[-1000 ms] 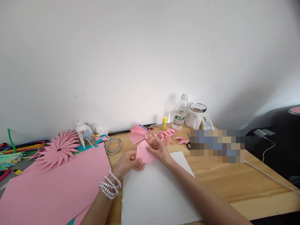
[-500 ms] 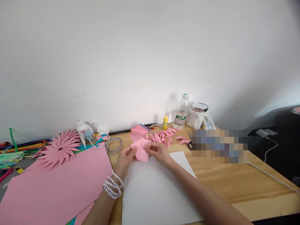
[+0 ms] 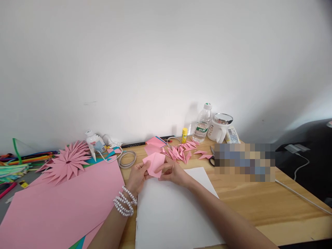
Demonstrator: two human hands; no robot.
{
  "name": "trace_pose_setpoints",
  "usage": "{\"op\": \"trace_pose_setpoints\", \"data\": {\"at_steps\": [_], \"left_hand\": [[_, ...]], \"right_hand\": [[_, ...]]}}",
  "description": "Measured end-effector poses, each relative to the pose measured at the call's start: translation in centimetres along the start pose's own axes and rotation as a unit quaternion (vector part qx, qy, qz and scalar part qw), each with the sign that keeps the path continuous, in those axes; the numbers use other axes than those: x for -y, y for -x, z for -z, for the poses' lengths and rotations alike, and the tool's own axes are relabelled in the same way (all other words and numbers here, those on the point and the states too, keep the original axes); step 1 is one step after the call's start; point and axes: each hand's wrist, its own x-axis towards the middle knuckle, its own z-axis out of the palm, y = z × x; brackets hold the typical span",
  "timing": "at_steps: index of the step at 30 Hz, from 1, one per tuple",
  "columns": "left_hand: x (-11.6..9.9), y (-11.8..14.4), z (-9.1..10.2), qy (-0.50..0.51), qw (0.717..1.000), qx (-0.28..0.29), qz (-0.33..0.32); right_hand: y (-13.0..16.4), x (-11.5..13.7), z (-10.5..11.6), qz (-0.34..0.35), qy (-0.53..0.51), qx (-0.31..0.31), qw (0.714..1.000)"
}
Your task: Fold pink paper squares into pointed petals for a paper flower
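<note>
Clearly folding is mid-way: the left hand [image 3: 136, 176] and right hand [image 3: 174, 172] both pinch a small pink paper square [image 3: 154, 163] just above the white sheet [image 3: 171, 214], its near edge turned up in a partial fold; the piece is not yet a pointed unit. At one o'clock lies a heap of finished pink folded points [image 3: 181, 152]; at nine o'clock a pink paper flower [image 3: 66, 162] rests beside the large pink sheet [image 3: 59, 204]; more units likely remain.
</note>
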Motion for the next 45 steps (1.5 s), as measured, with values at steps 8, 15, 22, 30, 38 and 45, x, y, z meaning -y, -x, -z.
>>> {"op": "trace_pose_setpoints", "data": {"at_steps": [8,15,22,30,38,45], "left_hand": [[0.4,0.4,-0.7,-0.021,0.999,0.041,0.006],[0.8,0.5,-1.2,-0.036,0.999,0.027,-0.017],[0.7,0.7,-1.5,-0.052,0.998,0.037,-0.028],[0.4,0.9,-1.7,-0.076,0.996,0.036,-0.037],[0.5,0.7,-1.1,-0.181,0.981,0.042,-0.055],[0.1,0.6,-0.7,-0.107,0.991,0.064,-0.039]], "right_hand": [[-0.3,0.1,0.0,-0.033,-0.021,-0.071,0.997],[-0.4,0.5,0.0,-0.048,-0.031,-0.12,0.991],[-0.3,0.5,-0.2,-0.054,-0.081,-0.139,0.985],[-0.2,0.8,-0.1,-0.012,-0.023,-0.17,0.985],[0.0,0.9,0.1,0.064,0.154,-0.124,0.978],[0.0,1.2,0.1,0.0,0.116,-0.144,0.983]]}}
